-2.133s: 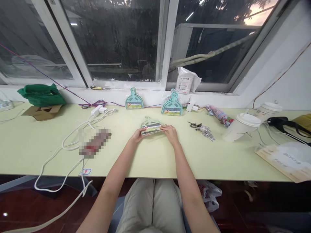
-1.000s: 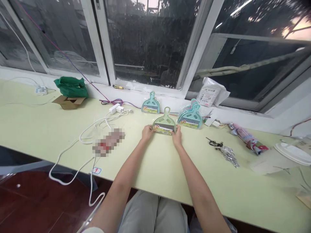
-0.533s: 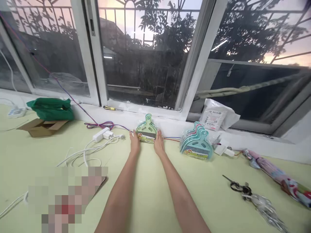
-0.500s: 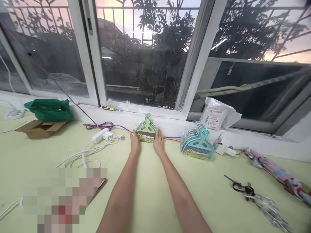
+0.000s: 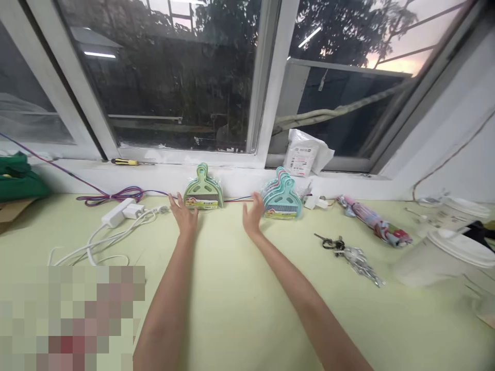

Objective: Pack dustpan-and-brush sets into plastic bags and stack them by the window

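Observation:
Leaning on the white ledge below the window is a stack of green dustpan-and-brush sets [image 5: 202, 191] in clear wrap. My left hand [image 5: 184, 216] is at its lower left corner, fingers spread and holding nothing; whether the fingertips touch the wrap I cannot tell. To the right stands a stack of turquoise dustpan-and-brush sets [image 5: 284, 198], with a pink one among them. My right hand [image 5: 252, 217] is raised just left of that stack, its fingers apart and slightly blurred, with nothing in it.
White adapters [image 5: 118, 212] and cables lie left of my hands; a screwdriver [image 5: 126, 162] rests on the sill. Rightward are a white package [image 5: 303, 154], a bunch of keys [image 5: 350, 252], a folded umbrella [image 5: 371, 219] and a lidded white tub [image 5: 436, 257]. A blurred-out patch covers the lower left.
My right hand has left the green stack's side and moved right to the turquoise stack. My left hand has loosened and spread its fingers. The view has turned right, revealing the tubs.

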